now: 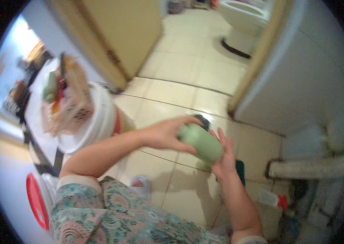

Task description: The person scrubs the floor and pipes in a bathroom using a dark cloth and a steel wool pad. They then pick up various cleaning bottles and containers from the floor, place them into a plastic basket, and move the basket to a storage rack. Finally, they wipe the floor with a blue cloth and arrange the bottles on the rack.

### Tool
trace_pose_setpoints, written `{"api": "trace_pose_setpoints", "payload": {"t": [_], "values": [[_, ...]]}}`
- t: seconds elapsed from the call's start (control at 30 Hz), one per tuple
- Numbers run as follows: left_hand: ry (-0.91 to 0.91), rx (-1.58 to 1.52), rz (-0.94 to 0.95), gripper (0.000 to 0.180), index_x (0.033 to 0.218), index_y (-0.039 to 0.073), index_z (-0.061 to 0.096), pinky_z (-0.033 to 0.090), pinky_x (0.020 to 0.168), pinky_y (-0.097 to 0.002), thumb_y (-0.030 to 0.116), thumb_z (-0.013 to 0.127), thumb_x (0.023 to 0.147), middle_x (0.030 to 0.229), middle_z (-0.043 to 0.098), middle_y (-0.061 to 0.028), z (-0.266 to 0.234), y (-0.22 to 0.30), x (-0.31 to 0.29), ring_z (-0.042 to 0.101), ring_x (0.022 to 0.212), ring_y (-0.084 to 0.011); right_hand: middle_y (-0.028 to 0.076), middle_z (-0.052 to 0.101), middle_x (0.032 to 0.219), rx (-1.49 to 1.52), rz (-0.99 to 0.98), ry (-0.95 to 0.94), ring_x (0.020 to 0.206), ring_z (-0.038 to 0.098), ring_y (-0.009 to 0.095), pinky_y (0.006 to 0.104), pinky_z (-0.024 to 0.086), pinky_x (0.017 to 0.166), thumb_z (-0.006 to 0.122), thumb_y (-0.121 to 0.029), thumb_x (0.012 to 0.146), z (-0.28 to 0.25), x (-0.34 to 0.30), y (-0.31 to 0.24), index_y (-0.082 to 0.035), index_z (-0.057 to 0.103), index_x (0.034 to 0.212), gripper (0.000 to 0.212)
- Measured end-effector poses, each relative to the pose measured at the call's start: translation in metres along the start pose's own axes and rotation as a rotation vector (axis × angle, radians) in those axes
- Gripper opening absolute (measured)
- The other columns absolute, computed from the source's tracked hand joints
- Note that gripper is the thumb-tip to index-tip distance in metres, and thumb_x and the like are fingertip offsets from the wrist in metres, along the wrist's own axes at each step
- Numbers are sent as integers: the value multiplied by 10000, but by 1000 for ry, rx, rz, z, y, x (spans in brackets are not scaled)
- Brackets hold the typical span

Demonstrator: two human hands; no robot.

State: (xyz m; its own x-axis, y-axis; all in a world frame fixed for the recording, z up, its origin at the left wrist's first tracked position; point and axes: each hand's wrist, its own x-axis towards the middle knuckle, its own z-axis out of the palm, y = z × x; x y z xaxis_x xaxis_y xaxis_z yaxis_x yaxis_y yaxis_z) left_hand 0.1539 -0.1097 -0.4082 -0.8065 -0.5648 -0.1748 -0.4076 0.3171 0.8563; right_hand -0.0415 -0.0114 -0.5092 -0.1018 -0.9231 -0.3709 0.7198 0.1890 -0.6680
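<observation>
A pale green bottle [203, 143] is between my two hands, tilted, with its narrower neck end toward my left hand and its base toward my right. My left hand [166, 133] holds it at the neck end, thumb below and fingers above. Cupped at the base is my right hand [225, 156], its palm against the bottle and its fingers extended along the far side. Motion blurs the bottle, and its far side is hidden. Just beyond it shows a small dark object [201, 121], whose kind I cannot make out.
At left stands a white bucket [102, 118], with a plastic basket [68, 116] of bottles and other items on top. A red-rimmed container [37, 201] is lower left. Beyond an open door [119, 32] is a toilet [243, 18]. A red-nozzled bottle [273, 199] and pipework [310, 168] are at right.
</observation>
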Motion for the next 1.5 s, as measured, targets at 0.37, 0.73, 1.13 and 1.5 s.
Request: {"api": "trace_pose_setpoints", "payload": {"t": [0.37, 0.73, 1.13, 1.5], "values": [[556, 448, 108, 651, 1219, 59, 468, 457, 876, -371, 160, 760, 646, 1145, 519, -136, -60, 112, -114, 539, 1044, -293, 122, 281, 1477, 90, -117, -375, 1373, 249, 247, 404, 196, 1130, 450, -141, 959, 83, -39, -29, -66, 214, 1441, 542], [1191, 1144, -268, 627, 1242, 98, 454, 490, 879, -377, 106, 745, 687, 1216, 487, -151, -152, 84, -229, 543, 1082, -323, 61, 580, 1085, -487, -148, -12, 1002, 547, 173, 341, 417, 858, 505, -163, 925, -23, 8, -46, -68, 546, 1144, 242], [782, 1474, -419, 529, 1249, 175, 483, 421, 982, -411, 184, 680, 758, 1306, 399, -145, -183, 29, -215, 419, 1194, -347, 78, 587, 1157, -904, -90, 103, 1098, 545, 222, 364, 421, 936, 509, -208, 938, -92, 12, -62, -73, 566, 1181, 283], [729, 1586, -221, 459, 1318, 135, 480, 374, 1010, -444, 165, 571, 869, 1355, 438, -139, -145, 85, -176, 450, 1223, -329, 181, 323, 1433, -1605, 4, -389, 1332, 302, 331, 419, 273, 1092, 732, -297, 758, -122, 5, -56, -78, 239, 1435, 866]]}}
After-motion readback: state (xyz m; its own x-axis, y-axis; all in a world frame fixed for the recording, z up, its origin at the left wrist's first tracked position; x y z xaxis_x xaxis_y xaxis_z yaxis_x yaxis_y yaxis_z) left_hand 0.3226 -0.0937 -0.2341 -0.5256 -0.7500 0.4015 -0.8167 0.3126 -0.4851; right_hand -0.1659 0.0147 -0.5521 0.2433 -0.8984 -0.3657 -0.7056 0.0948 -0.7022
